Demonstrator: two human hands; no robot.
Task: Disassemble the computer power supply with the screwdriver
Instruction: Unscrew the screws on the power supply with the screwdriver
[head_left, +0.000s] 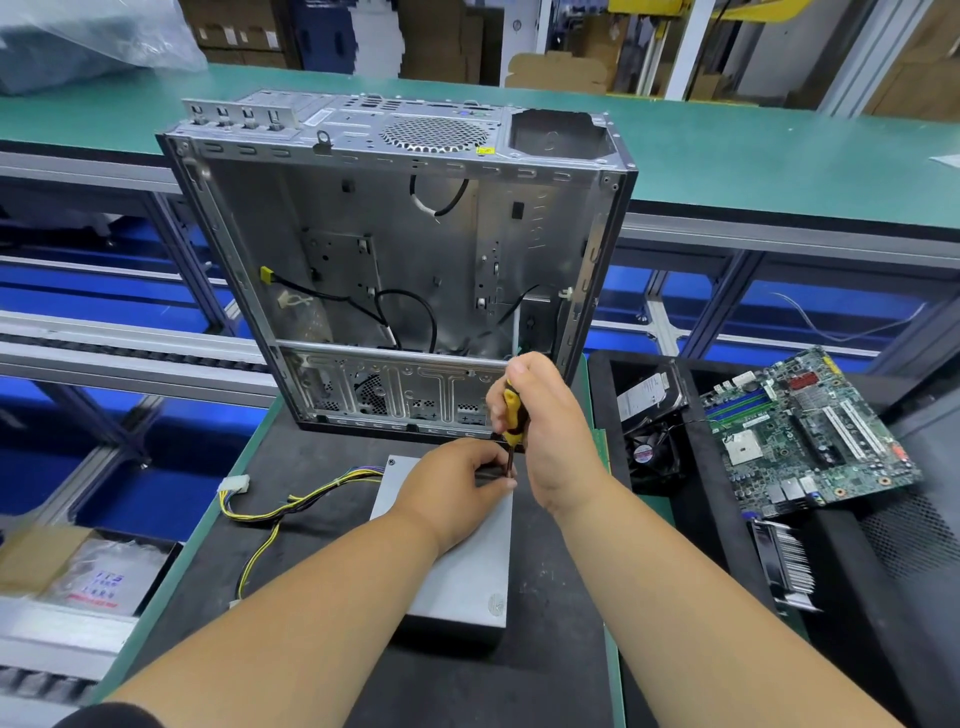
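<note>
We see a worktop (291, 470) covered by a dark mat with a green edge. On it lies the grey power supply (462, 566), flat, its bundle of yellow and black wires (291, 504) trailing left across the mat to a white connector (234, 487). Just beyond it the empty computer case (395, 249) stands on the mat, open side toward us. To the right, a black tray (691, 519) holds a motherboard (810, 431), a small fan (649, 452) and a hard drive (649, 397).

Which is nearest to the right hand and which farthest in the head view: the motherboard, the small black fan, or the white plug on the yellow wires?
From the right hand:
1. Small black fan, just right.
2. Motherboard, further right.
3. White plug, far left.
</note>
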